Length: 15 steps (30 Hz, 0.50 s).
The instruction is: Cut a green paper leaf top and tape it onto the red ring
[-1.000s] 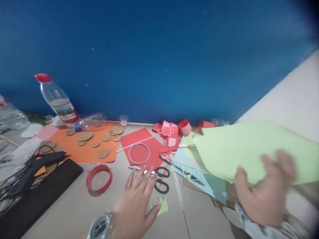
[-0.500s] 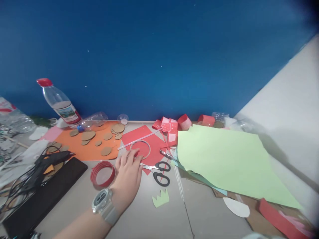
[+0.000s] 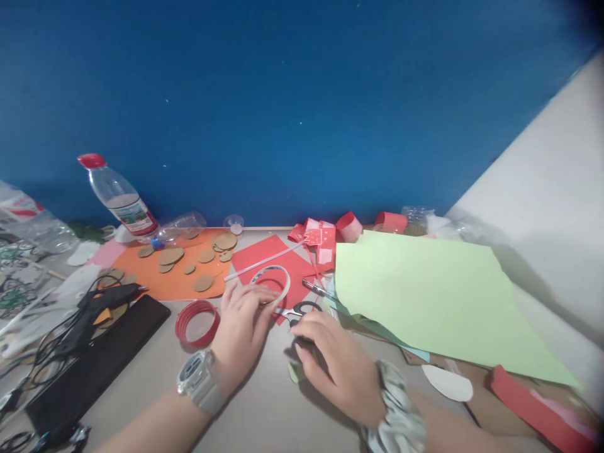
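Note:
My left hand [image 3: 245, 321], with a watch on its wrist, pinches the near edge of a narrow roll of tape [image 3: 285, 289]. The roll is tilted up over a red paper sheet [image 3: 250, 255]. To its right, my right hand [image 3: 333, 352] hovers above the scissors [image 3: 309, 307], thumb and fingers apart and curved. It hides most of the lower handle loop, and whether it touches the scissors is unclear. Under the same hand a green paper crown [image 3: 296, 373] is mostly covered. A clear straw [image 3: 264, 261] lies across the red sheet beyond the roll.
Red coiled wire [image 3: 177, 327] sits left of my left hand. Cardboard discs [image 3: 170, 255] lie on orange paper [image 3: 141, 277]. Farther left are a glue gun [image 3: 101, 302] and a black slab [image 3: 94, 365]. Green paper [image 3: 425, 277] covers the right side; a bottle [image 3: 125, 201] leans behind.
My right hand has come in from the lower right over the scissors and the paper crown. The tape roll's near side now sits between my left thumb and fingers, and the roll has tipped up.

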Each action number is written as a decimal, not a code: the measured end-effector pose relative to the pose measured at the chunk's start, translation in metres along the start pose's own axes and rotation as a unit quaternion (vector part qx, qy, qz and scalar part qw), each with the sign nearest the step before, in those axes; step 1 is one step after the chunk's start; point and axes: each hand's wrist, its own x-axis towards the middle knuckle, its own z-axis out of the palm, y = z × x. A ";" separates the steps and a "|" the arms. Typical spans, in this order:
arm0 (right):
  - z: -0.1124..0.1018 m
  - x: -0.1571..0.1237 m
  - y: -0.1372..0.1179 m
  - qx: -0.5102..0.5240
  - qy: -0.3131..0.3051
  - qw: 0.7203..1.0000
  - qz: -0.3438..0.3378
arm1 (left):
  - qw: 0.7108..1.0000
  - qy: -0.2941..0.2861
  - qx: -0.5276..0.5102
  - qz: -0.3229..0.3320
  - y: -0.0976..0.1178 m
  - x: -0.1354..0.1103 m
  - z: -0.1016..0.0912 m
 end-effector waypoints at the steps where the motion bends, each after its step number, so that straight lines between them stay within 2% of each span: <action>1: 0.006 0.001 0.007 0.001 0.005 1.000 0.008 | 1.000 -0.001 -0.025 -0.003 0.000 -0.003 0.000; 5: 0.017 -0.005 0.019 0.001 0.013 0.999 -0.038 | 0.992 -0.016 -0.119 -0.030 0.009 -0.017 0.000; 7: 0.017 -0.007 0.018 -0.010 0.001 0.999 -0.050 | 0.970 -0.051 -0.218 -0.098 0.022 -0.023 0.002; 10: 0.015 -0.006 0.015 -0.022 0.011 0.999 -0.036 | 0.930 -0.019 -0.322 -0.175 0.045 -0.031 0.010; 12: 0.012 -0.004 0.015 -0.018 0.042 0.999 -0.021 | 0.914 -0.015 -0.370 -0.166 0.054 -0.032 0.017; 15: 0.009 -0.002 0.016 -0.013 0.069 0.997 -0.002 | 0.908 -0.045 -0.376 -0.182 0.053 -0.031 0.027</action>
